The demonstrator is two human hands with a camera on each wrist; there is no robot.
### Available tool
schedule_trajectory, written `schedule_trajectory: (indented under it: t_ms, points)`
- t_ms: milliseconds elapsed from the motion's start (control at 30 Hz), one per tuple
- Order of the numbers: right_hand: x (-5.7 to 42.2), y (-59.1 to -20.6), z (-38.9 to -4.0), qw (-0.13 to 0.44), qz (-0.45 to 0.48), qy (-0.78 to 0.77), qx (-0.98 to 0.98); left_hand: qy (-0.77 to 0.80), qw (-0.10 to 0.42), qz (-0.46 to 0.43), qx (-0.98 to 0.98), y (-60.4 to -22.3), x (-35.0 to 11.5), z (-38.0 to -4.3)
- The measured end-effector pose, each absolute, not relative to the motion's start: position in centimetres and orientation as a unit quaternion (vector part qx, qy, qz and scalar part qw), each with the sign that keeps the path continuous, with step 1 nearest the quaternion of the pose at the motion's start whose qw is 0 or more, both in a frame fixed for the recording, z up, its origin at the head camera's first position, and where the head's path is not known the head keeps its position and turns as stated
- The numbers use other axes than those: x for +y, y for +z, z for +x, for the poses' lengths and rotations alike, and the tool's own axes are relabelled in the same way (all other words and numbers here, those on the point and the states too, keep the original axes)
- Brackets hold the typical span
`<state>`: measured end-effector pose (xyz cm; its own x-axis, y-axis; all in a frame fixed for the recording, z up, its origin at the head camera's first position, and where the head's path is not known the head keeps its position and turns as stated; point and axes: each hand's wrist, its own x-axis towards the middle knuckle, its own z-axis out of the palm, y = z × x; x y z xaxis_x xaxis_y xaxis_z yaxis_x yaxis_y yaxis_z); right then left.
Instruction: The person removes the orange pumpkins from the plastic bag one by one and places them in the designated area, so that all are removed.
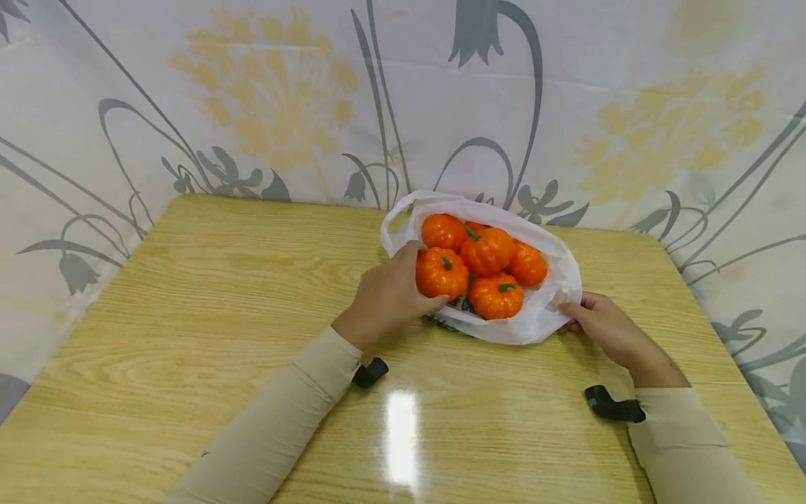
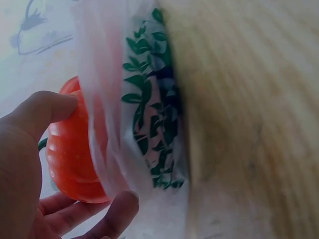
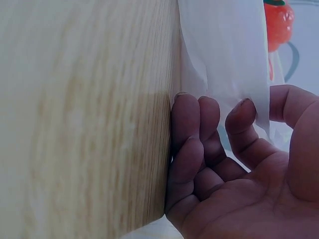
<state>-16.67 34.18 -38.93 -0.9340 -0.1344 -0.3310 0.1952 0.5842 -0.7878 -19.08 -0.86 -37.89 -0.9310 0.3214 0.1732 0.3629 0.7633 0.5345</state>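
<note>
A white plastic bag [image 1: 554, 280] lies on the table with its mouth spread, and several small orange toy pumpkins with green stems are inside. My left hand [image 1: 393, 290] grips the front-left pumpkin [image 1: 442, 273], thumb on its near side and fingers behind. In the left wrist view that pumpkin [image 2: 72, 159] is partly covered by the bag's side, which carries a green leaf print [image 2: 149, 114]. On the right, my right hand [image 1: 607, 325] pinches the bag's rim between thumb and index finger; its other fingers [image 3: 185, 117] curl by the tabletop.
The wooden table [image 1: 220, 294] extends left of the bag and in front of it. A floral curtain [image 1: 415, 105] hangs close behind the table's back edge. Black wrist bands [image 1: 613, 406] sit on both forearms.
</note>
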Motion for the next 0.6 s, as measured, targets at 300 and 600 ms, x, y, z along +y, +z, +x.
schedule_trajectory:
  t_ms: [300,600]
  points:
    - [34.2,-39.0,-16.6,0.178,0.015,-0.458,0.871,-0.303,0.034,-0.161,-0.939,-36.6,-1.4,-19.5]
    - [34.2,-39.0,-16.7,0.174,0.010,-0.453,0.875,-0.343,0.070,-0.139,-0.927,-35.8,-2.5,-20.1]
